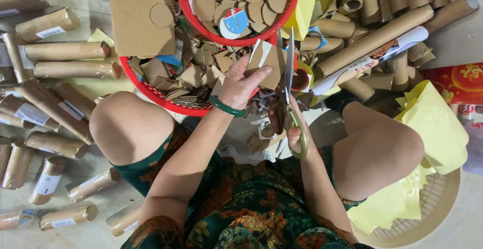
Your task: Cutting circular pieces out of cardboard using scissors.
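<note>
Scissors biting into a cardboard piece, right over the scrap basket

On the left, cardboard tubes [60,50] litter the floor, too many to count; then two red baskets, the scrap basket [146,90] and another [236,41] of cut discs. The left hand [240,85] pinches one cardboard piece [267,62] by its lower edge. It looks light, stiff, easily creased, best held near the cut. The right hand [292,125] grips one pair of scissors [289,83], blades parted. Yellow paper [432,123] lies at the right.

Single head-worn view, looking steeply down, close over lap and floor
</note>
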